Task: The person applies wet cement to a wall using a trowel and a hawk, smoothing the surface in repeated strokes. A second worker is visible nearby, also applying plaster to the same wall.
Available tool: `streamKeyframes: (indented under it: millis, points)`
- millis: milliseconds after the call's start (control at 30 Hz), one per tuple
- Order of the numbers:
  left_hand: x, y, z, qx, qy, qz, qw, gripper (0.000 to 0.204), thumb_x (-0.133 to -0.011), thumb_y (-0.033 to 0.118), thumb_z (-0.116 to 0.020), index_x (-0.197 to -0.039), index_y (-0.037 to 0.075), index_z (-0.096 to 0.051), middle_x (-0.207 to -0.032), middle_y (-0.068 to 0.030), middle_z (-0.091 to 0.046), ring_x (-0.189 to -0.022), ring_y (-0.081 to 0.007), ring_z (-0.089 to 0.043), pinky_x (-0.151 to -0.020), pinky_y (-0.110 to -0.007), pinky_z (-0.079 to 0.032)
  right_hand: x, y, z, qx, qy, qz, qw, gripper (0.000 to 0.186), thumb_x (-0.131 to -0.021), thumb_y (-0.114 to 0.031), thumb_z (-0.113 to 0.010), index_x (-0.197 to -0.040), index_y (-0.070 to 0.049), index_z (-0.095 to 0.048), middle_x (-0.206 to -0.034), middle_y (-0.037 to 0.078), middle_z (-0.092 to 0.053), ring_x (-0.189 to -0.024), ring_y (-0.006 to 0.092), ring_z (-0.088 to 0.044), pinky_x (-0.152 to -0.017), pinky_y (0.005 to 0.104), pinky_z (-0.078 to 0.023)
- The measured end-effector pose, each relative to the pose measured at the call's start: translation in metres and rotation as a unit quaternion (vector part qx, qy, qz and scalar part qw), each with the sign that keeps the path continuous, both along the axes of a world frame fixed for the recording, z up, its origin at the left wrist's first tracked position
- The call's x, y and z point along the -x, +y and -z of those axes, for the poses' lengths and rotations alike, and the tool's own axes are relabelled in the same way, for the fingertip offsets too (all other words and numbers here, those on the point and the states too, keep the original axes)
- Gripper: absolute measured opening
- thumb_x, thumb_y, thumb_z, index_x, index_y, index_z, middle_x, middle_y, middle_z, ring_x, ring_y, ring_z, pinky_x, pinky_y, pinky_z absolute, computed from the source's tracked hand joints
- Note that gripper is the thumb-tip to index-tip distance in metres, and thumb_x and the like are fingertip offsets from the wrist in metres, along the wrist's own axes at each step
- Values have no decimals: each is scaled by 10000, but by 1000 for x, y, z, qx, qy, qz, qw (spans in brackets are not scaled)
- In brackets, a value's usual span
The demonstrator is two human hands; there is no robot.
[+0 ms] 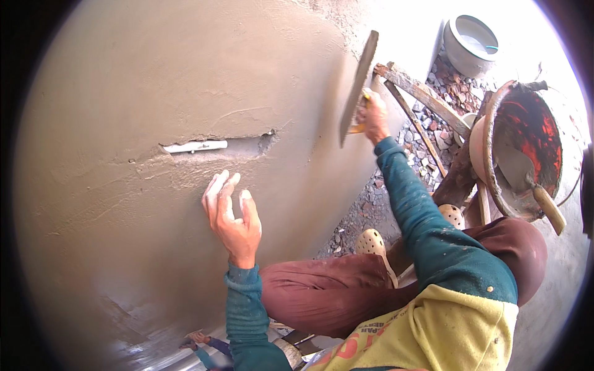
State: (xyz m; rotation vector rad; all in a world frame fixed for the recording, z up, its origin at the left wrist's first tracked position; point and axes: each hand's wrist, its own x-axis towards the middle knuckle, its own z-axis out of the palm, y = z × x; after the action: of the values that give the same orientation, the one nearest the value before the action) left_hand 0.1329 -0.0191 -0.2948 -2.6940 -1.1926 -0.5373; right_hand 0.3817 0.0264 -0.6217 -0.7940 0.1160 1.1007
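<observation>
In front of me stands a wall [154,80] of smooth, wet-looking grey plaster. A rough-edged slot cut in it shows a white pipe [197,146] lying lengthwise. My left hand [234,216] is just below the slot, fingers apart and smeared with plaster, holding nothing; whether the fingertips touch the wall I cannot tell. My right hand [374,117] grips the yellow handle of a long plastering float [359,86]. Its flat blade appears nearly edge-on, close to the wall's right part. The hand hides most of the handle.
At right, a mortar-crusted bucket [492,148] with a red-streaked inside holds a wooden-handled trowel [544,204]. Wooden bars [427,99] stand over rubble [445,133] nearby. A pale tub [471,46] of water sits at upper right. Another person's hand [199,337] shows at the bottom.
</observation>
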Motion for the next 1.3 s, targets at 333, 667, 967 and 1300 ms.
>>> streamKeyframes:
  millis: [333,667,967,1300]
  points:
    - [12,-26,-26,77,-9,-54,996,252,-893,53,-603,-1126,-9,-677,-1263,-178,-646,-1258,-398,-569,-1072,-507,-430,-88,46,107,77,-638,-1,766,353,-903,-116,-617,-1253,-69,-610,-1251,162,-635,-1161,332,-613,-978,433,-486]
    - [6,-22,-27,93,-13,-87,992,229,-905,52,-575,-1100,-5,-679,-1253,-187,-649,-1251,-399,-580,-1066,-513,-441,-14,47,76,53,-565,-60,821,163,-909,-205,-671,-1036,-138,-749,-994,136,-708,-900,345,-670,-791,424,-516]
    - [-11,-14,-22,95,-29,-30,995,168,-900,42,-608,-1034,4,-701,-1228,-158,-665,-1238,-383,-584,-1050,-502,-449,47,4,64,110,39,42,992,307,-1028,-325,-484,-776,-151,-508,-609,-32,-400,-492,119,-369,-473,326,-341]
    - [4,-29,-31,94,-39,-51,994,147,-902,61,-621,-1003,12,-715,-1194,-144,-674,-1230,-376,-585,-1034,-492,-455,5,61,14,86,145,14,986,363,-991,-424,-494,-730,-180,-429,-561,-36,-373,-433,118,-349,-448,324,-325]
